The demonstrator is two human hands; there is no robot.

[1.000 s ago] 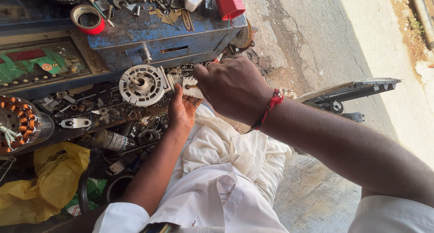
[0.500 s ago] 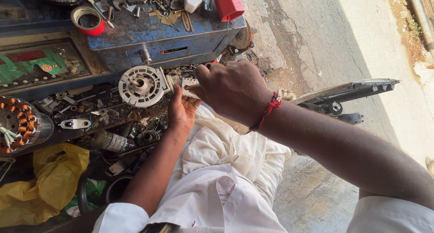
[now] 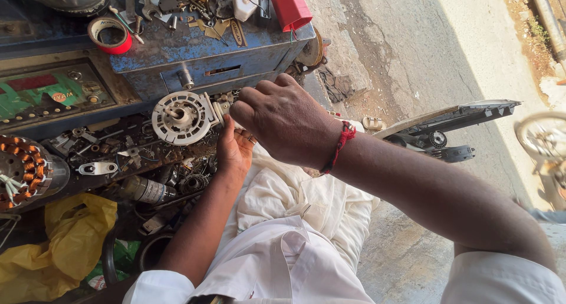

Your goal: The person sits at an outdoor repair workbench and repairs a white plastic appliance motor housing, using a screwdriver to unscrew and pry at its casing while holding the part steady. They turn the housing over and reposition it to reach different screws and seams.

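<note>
Fiddly bit now: your left hand (image 3: 234,150) props the round white slotted plastic disc (image 3: 181,117) while your right hand (image 3: 283,118), fist closed, works its edge; keep it steady.

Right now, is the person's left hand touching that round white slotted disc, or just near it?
Cannot tell. In the head view the left hand reaches up beside the white slotted disc, but the right hand covers its fingertips and the disc's right edge, hiding any contact or gap.

I have one view only — my head camera, looking steeply down and close over my right hand (image 3: 286,122) and left hand (image 3: 234,149), cluttered parts beyond them.
</note>
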